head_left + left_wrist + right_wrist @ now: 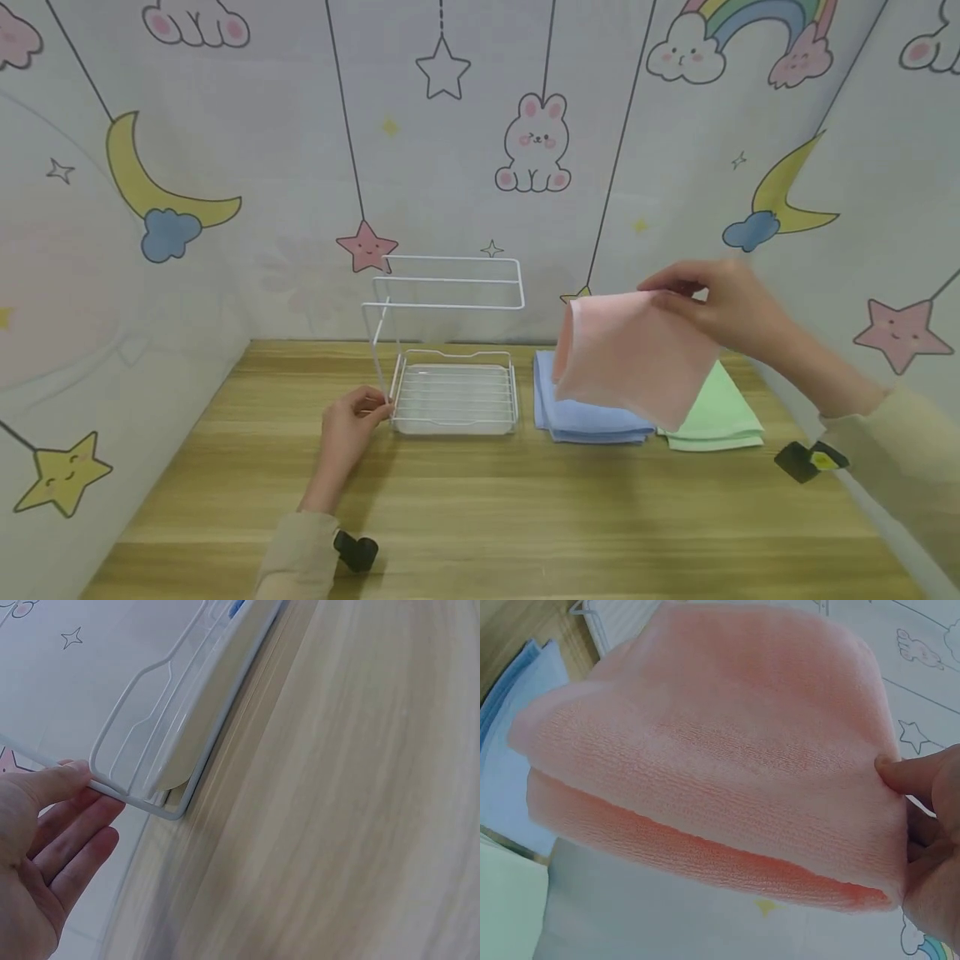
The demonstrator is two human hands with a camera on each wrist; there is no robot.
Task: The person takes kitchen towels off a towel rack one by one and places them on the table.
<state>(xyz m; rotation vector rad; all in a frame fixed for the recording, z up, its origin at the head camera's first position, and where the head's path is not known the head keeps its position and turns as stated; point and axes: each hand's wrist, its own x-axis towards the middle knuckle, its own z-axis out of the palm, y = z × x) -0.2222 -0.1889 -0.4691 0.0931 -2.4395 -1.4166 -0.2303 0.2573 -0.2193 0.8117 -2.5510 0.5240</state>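
Note:
A white wire rack (448,306) with a clear tray (457,421) at its base stands on the wooden table. My left hand (352,425) pinches the rack's left upright low down, thumb and fingertips on the wire (124,796) in the left wrist view. Up in the air to the right, my right hand (723,300) pinches the top edge of a folded pink towel (637,350). The towel hangs down in front of a folded blue towel (592,421) and overlaps a folded green towel (720,412); both lie on the table.
The wooden table (465,517) meets a wall (300,167) printed with stars, moons and rabbits at the back and on both sides. Small black devices sit on the left wrist (356,550) and the right wrist (802,461).

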